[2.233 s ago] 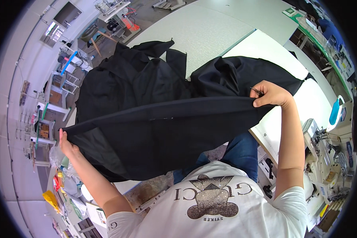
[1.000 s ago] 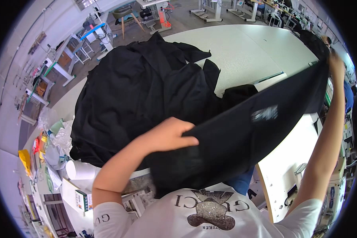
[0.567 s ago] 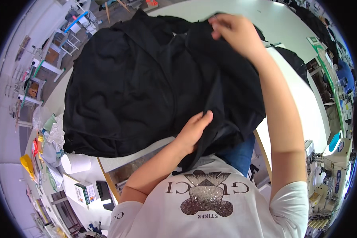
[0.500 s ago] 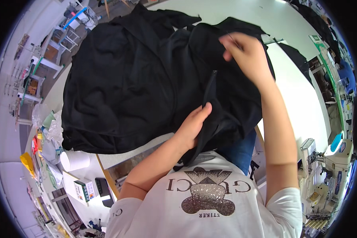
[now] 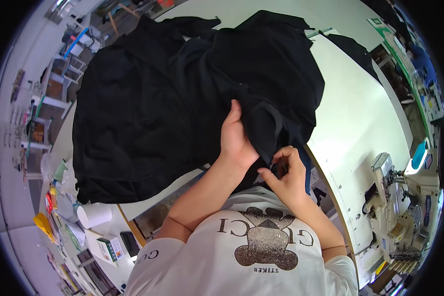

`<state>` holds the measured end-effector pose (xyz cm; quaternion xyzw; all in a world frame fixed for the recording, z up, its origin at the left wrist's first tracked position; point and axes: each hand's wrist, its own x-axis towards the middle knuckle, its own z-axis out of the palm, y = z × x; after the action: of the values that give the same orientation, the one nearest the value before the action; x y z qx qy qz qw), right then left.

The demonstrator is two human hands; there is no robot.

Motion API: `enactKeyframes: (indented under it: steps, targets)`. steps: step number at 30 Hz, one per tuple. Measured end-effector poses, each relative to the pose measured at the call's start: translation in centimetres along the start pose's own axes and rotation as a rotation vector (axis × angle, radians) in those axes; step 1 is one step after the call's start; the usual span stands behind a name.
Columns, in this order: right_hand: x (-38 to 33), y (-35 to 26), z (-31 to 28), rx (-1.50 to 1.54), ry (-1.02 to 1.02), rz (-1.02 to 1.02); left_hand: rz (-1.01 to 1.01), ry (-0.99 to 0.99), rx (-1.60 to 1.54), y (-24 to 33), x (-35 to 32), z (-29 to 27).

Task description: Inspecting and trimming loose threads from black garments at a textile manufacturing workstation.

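A large black garment [image 5: 133, 113] lies spread in soft folds over the table, its near part hanging toward my lap. My left hand [image 5: 238, 143] grips a folded edge of it, thumb up along the cloth and the other fingers hidden beneath. From that hand a narrow black flap [image 5: 261, 130] runs down toward my body. Close by on the right, my right hand [image 5: 288, 178] has its fingers curled, thumb and forefinger by the lower tip of the flap. Whatever it holds is too small to make out.
The white table [image 5: 355, 118] extends to the right, with another black piece of cloth [image 5: 352, 52] at its far side. A sewing machine [image 5: 404, 197] stands at right. On the left are a white cylinder [image 5: 94, 215], a small box [image 5: 109, 248] and plastic bags [image 5: 59, 170].
My right hand has come down from above the garment to beside my left hand. The left hand has turned and shifted slightly upward, and the held flap now folds over.
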<state>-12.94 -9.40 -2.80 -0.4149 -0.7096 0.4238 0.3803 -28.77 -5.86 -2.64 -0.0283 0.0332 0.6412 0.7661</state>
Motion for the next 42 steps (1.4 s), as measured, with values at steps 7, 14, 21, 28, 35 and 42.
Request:
enactKeyframes:
  steps: [7, 14, 21, 28, 35, 42]
  targets:
    - [0.2, 2.3, -2.9, -0.022, 0.295, -0.118, 0.077, -0.05, -0.048, -1.5, 2.0, 3.3]
    - [-1.8, 0.8, -14.3, -0.198, 0.91, -0.497, -0.062, 0.02, 0.352, -4.7, 3.1, 0.9]
    - [-9.8, 3.7, -18.5, -0.508, 1.02, -0.237, -0.172, 0.109, 0.642, -8.1, 4.4, -0.5]
    - [-15.2, 4.9, -17.5, -0.708, 0.552, -0.002, -0.261, 0.195, 0.778, -10.1, 5.4, -2.4]
    - [-15.4, 5.3, -17.2, -0.619, 0.236, 0.171, -0.262, 0.228, 0.966, -12.2, 4.7, -3.2]
    - [-8.9, 1.7, -16.8, -0.359, 0.242, 0.169, -0.214, 0.15, 0.989, -12.6, 3.8, -1.7]
